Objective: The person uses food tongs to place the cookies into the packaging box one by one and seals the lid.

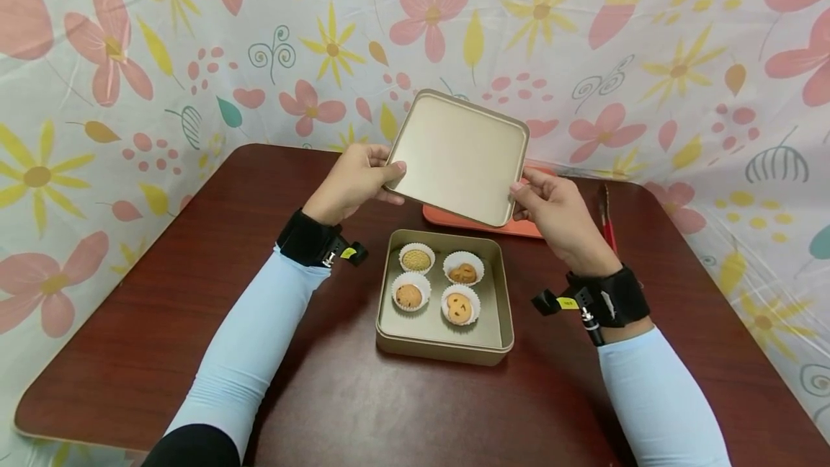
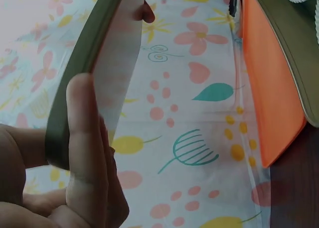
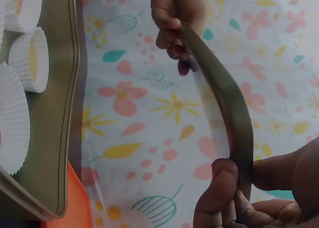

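Both hands hold a square gold tin lid [image 1: 460,157] tilted above the far side of a matching tin box [image 1: 444,355]. My left hand [image 1: 359,179] pinches the lid's left edge between thumb and fingers. On the opposite edge, my right hand [image 1: 554,211] grips near the lower right corner. Inside the open box sit several cookies in white paper cups, among them a pretzel-shaped cookie [image 1: 459,308] and a round one with dark bits [image 1: 408,297]. From the right wrist the lid's rim [image 3: 227,93] shows edge-on between the two hands.
An orange tray [image 1: 447,219] lies behind the box, partly covered by the lid. Red-handled tongs or a similar slim tool [image 1: 607,225] rest at the right rear. The dark wooden table [image 1: 168,272] ends at a flower-patterned cloth backdrop [image 1: 253,85].
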A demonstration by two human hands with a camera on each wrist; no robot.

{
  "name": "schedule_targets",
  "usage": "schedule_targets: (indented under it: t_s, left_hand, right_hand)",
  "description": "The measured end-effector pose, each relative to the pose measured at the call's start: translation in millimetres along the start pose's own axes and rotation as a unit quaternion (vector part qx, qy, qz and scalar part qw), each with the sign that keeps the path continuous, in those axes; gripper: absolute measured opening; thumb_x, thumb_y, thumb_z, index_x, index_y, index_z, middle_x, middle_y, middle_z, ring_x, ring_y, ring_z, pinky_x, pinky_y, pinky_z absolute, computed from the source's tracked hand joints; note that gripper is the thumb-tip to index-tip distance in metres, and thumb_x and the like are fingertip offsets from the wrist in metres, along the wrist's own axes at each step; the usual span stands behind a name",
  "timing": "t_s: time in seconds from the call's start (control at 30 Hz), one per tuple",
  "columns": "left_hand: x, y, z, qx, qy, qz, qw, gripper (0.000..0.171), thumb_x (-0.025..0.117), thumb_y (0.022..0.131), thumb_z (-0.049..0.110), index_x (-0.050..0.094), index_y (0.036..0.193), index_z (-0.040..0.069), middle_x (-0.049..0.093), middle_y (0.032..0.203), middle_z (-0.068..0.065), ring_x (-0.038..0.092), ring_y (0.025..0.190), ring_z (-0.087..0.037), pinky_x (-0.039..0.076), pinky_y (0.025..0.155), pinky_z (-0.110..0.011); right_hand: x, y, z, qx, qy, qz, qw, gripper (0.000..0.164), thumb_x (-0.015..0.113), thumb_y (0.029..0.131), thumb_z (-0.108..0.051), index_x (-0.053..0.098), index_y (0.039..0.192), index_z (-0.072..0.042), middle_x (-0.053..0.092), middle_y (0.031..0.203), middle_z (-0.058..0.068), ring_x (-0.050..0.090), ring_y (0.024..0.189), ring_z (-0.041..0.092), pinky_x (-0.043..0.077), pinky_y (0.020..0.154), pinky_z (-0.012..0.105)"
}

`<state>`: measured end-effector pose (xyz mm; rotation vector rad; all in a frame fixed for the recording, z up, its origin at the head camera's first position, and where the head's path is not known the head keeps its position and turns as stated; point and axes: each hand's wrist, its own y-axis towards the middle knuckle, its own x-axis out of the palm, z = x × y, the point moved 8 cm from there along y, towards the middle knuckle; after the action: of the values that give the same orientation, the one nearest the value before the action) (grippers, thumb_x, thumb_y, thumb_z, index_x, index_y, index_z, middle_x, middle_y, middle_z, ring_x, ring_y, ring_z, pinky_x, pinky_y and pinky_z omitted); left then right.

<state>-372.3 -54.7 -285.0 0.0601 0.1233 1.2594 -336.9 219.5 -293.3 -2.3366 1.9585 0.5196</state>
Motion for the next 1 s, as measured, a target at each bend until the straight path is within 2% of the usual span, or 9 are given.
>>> schedule_targets:
  t_s: [0.1,0.17,0.23,0.4,0.5,0.8,1.0]
  left_hand:
    - [0.2,1.9,0.9,0.002,0.005,-0.007,1.0000,0.029,0.059,0.105,0.009,0.062,0.127,-0.009,0.061,0.113,-0.017,0.058,0.076,-0.019,0.066,0.072,-0.047]
    - [-0.6,2.9,1.8,0.009,0.021,-0.005,0.9997,0.031,0.057,0.106,0.015,0.063,0.128,-0.007,0.060,0.118,-0.016,0.055,0.073,-0.017,0.066,0.072,-0.047]
    - [-2.3,3.8,2.3,0.017,0.040,0.002,0.9991,0.033,0.056,0.108,0.020,0.066,0.126,-0.006,0.061,0.120,-0.016,0.057,0.074,-0.018,0.066,0.073,-0.046]
    - [-6.9,5.2,1.9,0.028,0.078,0.018,0.9964,0.033,0.057,0.108,0.025,0.072,0.117,-0.002,0.066,0.116,-0.014,0.065,0.096,-0.023,0.065,0.076,-0.040]
    - [-8.1,6.1,0.4,0.027,0.086,0.016,0.9958,0.031,0.058,0.107,0.024,0.073,0.116,-0.001,0.068,0.115,-0.013,0.067,0.096,-0.025,0.065,0.075,-0.038]
    - [-10.5,5.8,-1.1,0.018,0.104,0.013,0.9944,0.024,0.061,0.105,0.017,0.073,0.116,-0.001,0.072,0.101,-0.014,0.070,0.081,-0.023,0.065,0.066,-0.033]
    - [-13.6,4.6,-0.8,0.013,0.107,0.022,0.9940,0.025,0.066,0.103,0.020,0.073,0.116,0.000,0.069,0.103,-0.011,0.066,0.083,-0.023,0.065,0.071,-0.035]
  right_hand:
    - [-2.5,-2.1,-1.9,0.002,0.000,-0.001,1.000,0.062,0.053,0.109,-0.024,0.026,0.159,0.002,0.062,0.132,0.016,0.064,0.093,0.010,0.059,0.076,0.022]
    - [-4.7,-3.0,-2.4,0.002,-0.004,-0.001,1.000,0.063,0.052,0.109,-0.025,0.025,0.160,0.001,0.060,0.134,0.017,0.064,0.095,0.009,0.059,0.078,0.022]
    - [-7.7,-3.7,-2.8,0.000,-0.009,0.004,1.000,0.062,0.053,0.109,-0.026,0.028,0.160,-0.002,0.064,0.128,0.014,0.065,0.095,0.010,0.059,0.079,0.022]
    - [-14.1,-4.5,-6.8,-0.014,-0.027,0.015,0.999,0.057,0.058,0.107,-0.025,0.039,0.156,-0.004,0.070,0.102,0.003,0.066,0.087,0.012,0.060,0.076,0.024]
    - [-16.6,-4.7,-9.0,-0.015,-0.039,0.020,0.999,0.054,0.059,0.106,-0.026,0.045,0.153,-0.005,0.071,0.097,-0.001,0.063,0.083,0.012,0.059,0.074,0.025]
    - [-18.3,-2.9,-11.0,-0.031,-0.081,0.026,0.996,0.046,0.060,0.105,-0.025,0.054,0.147,-0.005,0.073,0.096,-0.001,0.065,0.081,0.013,0.060,0.071,0.024]
    - [-20.5,-2.8,-12.2,-0.048,-0.112,0.041,0.992,0.042,0.065,0.103,-0.026,0.062,0.140,-0.007,0.072,0.102,0.003,0.067,0.079,0.016,0.059,0.066,0.026]
